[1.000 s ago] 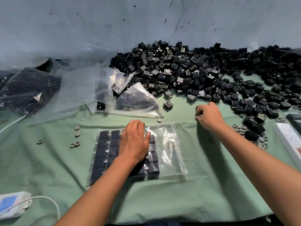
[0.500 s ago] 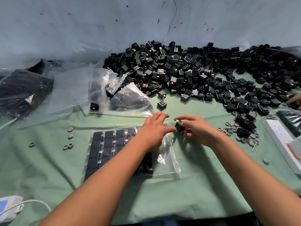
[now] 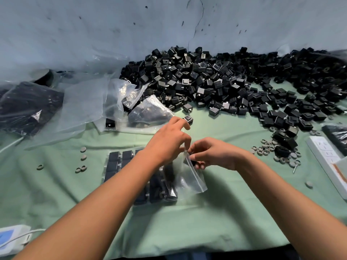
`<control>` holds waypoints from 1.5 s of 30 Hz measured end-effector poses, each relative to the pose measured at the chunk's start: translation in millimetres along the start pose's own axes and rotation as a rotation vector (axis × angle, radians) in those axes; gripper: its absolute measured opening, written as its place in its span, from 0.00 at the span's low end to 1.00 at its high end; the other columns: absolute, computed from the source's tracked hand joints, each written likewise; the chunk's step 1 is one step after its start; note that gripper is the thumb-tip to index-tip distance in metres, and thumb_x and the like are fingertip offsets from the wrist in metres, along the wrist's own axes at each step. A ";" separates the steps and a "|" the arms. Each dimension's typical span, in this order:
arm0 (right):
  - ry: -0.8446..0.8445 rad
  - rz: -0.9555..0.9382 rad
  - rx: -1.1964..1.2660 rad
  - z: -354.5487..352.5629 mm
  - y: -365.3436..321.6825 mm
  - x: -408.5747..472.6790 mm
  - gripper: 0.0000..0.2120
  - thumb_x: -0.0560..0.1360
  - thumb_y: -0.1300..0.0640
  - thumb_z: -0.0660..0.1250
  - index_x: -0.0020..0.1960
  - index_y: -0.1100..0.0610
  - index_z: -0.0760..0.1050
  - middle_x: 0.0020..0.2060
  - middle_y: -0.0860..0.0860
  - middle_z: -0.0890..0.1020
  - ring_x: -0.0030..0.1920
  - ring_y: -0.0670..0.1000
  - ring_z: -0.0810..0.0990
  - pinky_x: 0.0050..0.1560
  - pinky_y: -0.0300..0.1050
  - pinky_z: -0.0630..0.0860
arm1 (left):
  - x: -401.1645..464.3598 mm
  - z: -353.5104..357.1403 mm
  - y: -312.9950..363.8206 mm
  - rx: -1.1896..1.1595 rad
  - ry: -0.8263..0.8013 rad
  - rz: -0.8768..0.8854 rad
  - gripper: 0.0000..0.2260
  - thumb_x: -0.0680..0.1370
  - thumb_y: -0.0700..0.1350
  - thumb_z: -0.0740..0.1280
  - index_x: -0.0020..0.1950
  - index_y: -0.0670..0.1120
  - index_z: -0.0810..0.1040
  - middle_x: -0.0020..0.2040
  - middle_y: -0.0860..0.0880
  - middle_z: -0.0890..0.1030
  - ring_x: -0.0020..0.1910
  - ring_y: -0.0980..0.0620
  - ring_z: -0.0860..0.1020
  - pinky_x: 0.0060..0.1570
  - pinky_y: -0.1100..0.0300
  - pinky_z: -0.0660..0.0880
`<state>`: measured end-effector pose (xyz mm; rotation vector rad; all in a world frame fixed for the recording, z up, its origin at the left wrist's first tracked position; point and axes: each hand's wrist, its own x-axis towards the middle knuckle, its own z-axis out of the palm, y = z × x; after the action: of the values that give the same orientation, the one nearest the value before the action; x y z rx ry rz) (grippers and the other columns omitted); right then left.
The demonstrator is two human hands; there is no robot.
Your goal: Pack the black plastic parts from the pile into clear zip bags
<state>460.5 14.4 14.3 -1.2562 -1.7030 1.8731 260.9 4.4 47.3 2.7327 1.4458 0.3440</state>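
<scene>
A clear zip bag (image 3: pixel 189 177) lies at the centre of the frame on the green cloth (image 3: pixel 187 222), its left part already filled with rows of black plastic parts (image 3: pixel 120 162) laid flat. The left hand (image 3: pixel 167 145) pinches the bag's open right edge and lifts it off the cloth, with the forefinger stretched out toward the top of the frame. The right hand (image 3: pixel 214 154), just right of it, has its fingers curled round a single black part (image 3: pixel 194 163) held at the bag's mouth (only a dark sliver of it shows between the fingers).

Across the upper middle and upper right spreads the pile (image 3: pixel 225 81) of loose black parts, heaped against the pale blue wall (image 3: pixel 112 25). Crumpled empty bags (image 3: pixel 84 104) lie in the centre left, touching the pile's left edge, and a packed dark bag (image 3: pixel 28 106) sits at the far left. Small grey rings (image 3: pixel 266 147) are scattered just below the pile on the right, with a few more at the left of the zip bag. A white power strip (image 3: pixel 326 156) lies along the right edge, and a white device (image 3: pixel 11 239) with a cable sits in the lower left corner.
</scene>
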 end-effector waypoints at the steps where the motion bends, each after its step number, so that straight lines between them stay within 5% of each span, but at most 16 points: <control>1: 0.045 -0.002 0.006 6.7 0.8 4.3 0.09 0.79 0.68 0.69 0.58 0.72 0.77 0.43 0.62 0.82 0.35 0.52 0.80 0.37 0.40 0.79 | 0.0 -1.1 0.0 0.011 0.010 -0.001 0.03 0.74 0.48 0.77 0.44 0.54 0.85 0.66 0.51 0.74 0.69 0.50 0.67 0.57 0.52 0.75; 3: 0.169 -0.031 -0.034 19.0 5.8 12.5 0.08 0.77 0.65 0.72 0.54 0.68 0.81 0.39 0.63 0.82 0.35 0.53 0.79 0.34 0.43 0.77 | -0.5 -2.5 0.1 0.015 0.038 0.004 0.02 0.74 0.49 0.77 0.44 0.54 0.85 0.65 0.51 0.75 0.69 0.50 0.67 0.56 0.52 0.75; 7: 0.458 -0.189 -0.527 33.2 21.6 26.1 0.09 0.74 0.54 0.73 0.41 0.59 0.83 0.35 0.59 0.83 0.35 0.50 0.77 0.38 0.51 0.78 | -3.7 -0.6 3.0 -0.044 0.114 0.017 0.06 0.74 0.45 0.76 0.49 0.50 0.84 0.62 0.50 0.77 0.66 0.48 0.70 0.55 0.53 0.74; 9: 0.561 -0.279 -0.659 36.3 27.5 27.8 0.09 0.73 0.52 0.74 0.41 0.58 0.83 0.36 0.54 0.81 0.38 0.52 0.78 0.40 0.42 0.76 | -11.5 5.9 1.2 -0.103 0.186 -0.102 0.10 0.75 0.43 0.76 0.54 0.47 0.80 0.59 0.50 0.77 0.63 0.49 0.71 0.56 0.53 0.74; 12: 0.690 -0.387 -0.689 36.4 34.8 25.6 0.11 0.73 0.51 0.77 0.42 0.58 0.83 0.36 0.51 0.80 0.36 0.52 0.77 0.38 0.45 0.74 | -37.0 23.5 -11.0 -0.133 0.242 -0.368 0.06 0.77 0.45 0.74 0.51 0.48 0.79 0.55 0.52 0.75 0.60 0.53 0.70 0.59 0.57 0.74; 18: 0.490 -0.246 -0.475 36.2 37.9 23.5 0.09 0.69 0.52 0.81 0.46 0.47 0.83 0.36 0.42 0.85 0.39 0.40 0.83 0.40 0.36 0.78 | -66.5 51.7 -21.1 -0.162 0.179 -0.521 0.07 0.78 0.52 0.72 0.51 0.51 0.80 0.55 0.53 0.73 0.59 0.54 0.69 0.59 0.55 0.73; 23: 0.556 -0.156 -0.301 46.9 28.9 37.7 0.10 0.69 0.49 0.80 0.45 0.53 0.84 0.38 0.49 0.87 0.40 0.47 0.85 0.43 0.47 0.82 | -64.9 56.8 -24.8 -0.205 0.195 -0.547 0.06 0.78 0.52 0.72 0.51 0.51 0.80 0.55 0.53 0.73 0.59 0.53 0.68 0.60 0.55 0.71; 30: 0.434 -0.058 0.182 57.2 16.8 49.7 0.03 0.78 0.62 0.72 0.50 0.60 0.85 0.43 0.61 0.87 0.41 0.56 0.86 0.48 0.56 0.83 | -69.4 63.1 -24.6 -0.229 0.232 -0.508 0.04 0.79 0.49 0.71 0.51 0.50 0.79 0.54 0.53 0.73 0.58 0.52 0.69 0.61 0.55 0.70; 37: 0.501 -0.090 0.392 74.1 8.2 44.6 0.09 0.75 0.68 0.74 0.53 0.66 0.78 0.36 0.58 0.87 0.37 0.53 0.88 0.33 0.44 0.83 | -71.9 67.6 -20.5 -0.180 0.235 -0.500 0.08 0.81 0.48 0.67 0.58 0.47 0.76 0.58 0.51 0.74 0.58 0.51 0.70 0.60 0.57 0.68; 40: 0.519 -0.138 0.333 71.6 11.7 43.8 0.09 0.75 0.65 0.75 0.53 0.65 0.79 0.33 0.52 0.86 0.32 0.46 0.86 0.29 0.36 0.79 | -70.5 69.6 -19.0 -0.168 0.235 -0.509 0.12 0.81 0.48 0.66 0.63 0.47 0.74 0.58 0.52 0.74 0.57 0.53 0.69 0.61 0.59 0.66; 45: 0.509 -0.126 0.105 66.8 15.9 47.9 0.03 0.75 0.57 0.77 0.47 0.51 0.85 0.39 0.51 0.87 0.40 0.46 0.87 0.38 0.35 0.79 | -70.9 78.7 -21.6 -0.160 0.253 -0.525 0.15 0.79 0.52 0.62 0.63 0.49 0.71 0.57 0.53 0.73 0.53 0.57 0.64 0.61 0.57 0.70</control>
<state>387.6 2.6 -25.1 -1.3965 -1.3579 1.3940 221.2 -35.6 -45.0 2.1364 2.0165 0.7512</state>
